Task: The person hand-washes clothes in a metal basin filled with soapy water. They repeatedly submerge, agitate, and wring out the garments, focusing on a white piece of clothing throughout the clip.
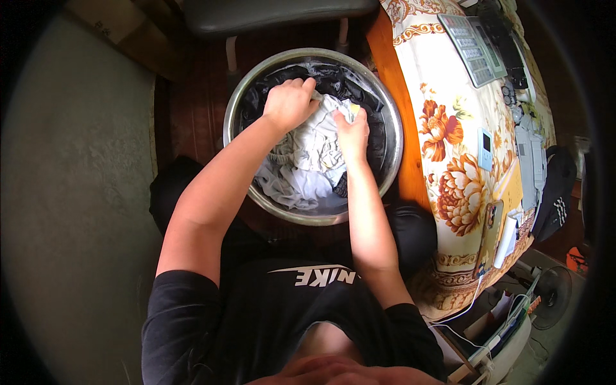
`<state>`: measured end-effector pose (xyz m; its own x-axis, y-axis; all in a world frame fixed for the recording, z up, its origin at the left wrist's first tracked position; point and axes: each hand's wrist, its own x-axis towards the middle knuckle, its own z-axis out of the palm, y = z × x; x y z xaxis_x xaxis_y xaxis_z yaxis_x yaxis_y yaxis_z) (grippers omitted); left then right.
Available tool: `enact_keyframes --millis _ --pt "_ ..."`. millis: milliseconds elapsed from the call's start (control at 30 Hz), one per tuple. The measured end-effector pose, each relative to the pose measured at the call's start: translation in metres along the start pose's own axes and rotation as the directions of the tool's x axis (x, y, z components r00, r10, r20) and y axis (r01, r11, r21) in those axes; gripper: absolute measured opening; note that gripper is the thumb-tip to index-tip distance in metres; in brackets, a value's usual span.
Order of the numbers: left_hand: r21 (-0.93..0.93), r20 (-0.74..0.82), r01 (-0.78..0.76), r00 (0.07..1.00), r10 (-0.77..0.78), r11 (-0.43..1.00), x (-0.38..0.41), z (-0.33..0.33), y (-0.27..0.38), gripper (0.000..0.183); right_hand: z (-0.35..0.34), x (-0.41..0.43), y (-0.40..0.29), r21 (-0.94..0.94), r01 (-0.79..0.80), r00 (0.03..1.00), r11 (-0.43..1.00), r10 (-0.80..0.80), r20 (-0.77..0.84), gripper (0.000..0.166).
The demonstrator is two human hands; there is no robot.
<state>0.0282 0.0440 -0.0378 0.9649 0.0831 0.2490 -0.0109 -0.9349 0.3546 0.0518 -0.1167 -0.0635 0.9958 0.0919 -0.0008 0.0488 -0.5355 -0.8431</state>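
Observation:
A round metal basin [393, 144] stands before me with wet laundry and some water in it. My left hand [291, 103] is curled around the upper left edge of a white patterned cloth [315, 137]. On the other side, my right hand [353, 134] grips the same cloth, its thumb on top, beside a small yellow patch. Below the white cloth, grey and pale pieces of fabric [284, 185] lie against the near wall. Dark wet fabric [332, 82] with suds fills the far side. Parts of the fingers are hidden by the cloth.
A table with a flowered cloth [409, 62] runs along the right, bearing a calculator [467, 45], a small light-blue device [485, 149] and a phone [490, 226]. Beyond the basin is a black padded seat [279, 17]. A fan [553, 298] stands at the lower right, near white cables.

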Motion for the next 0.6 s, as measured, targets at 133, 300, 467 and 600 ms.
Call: enact_keyframes --millis 133,300,467,600 --pt "0.262 0.102 -0.190 0.980 0.169 0.946 -0.022 0.030 -0.004 0.026 0.021 -0.014 0.002 -0.470 0.154 0.988 0.869 -0.141 0.064 0.033" --pt "0.366 0.285 -0.189 0.955 0.083 0.911 -0.024 0.029 0.011 0.021 0.023 -0.008 0.010 -0.184 0.141 0.988 0.973 -0.125 0.095 0.028" --pt "-0.390 0.183 0.133 0.981 -0.065 0.911 -0.007 -0.024 0.057 0.020 0.005 0.008 0.009 0.807 -0.574 0.785 0.140 0.376 0.493 0.019" --pt "-0.307 0.203 -0.129 0.959 0.197 0.943 -0.021 -0.032 0.081 0.024 0.010 -0.001 0.037 0.836 -0.541 0.834 0.094 -0.072 0.547 0.026"
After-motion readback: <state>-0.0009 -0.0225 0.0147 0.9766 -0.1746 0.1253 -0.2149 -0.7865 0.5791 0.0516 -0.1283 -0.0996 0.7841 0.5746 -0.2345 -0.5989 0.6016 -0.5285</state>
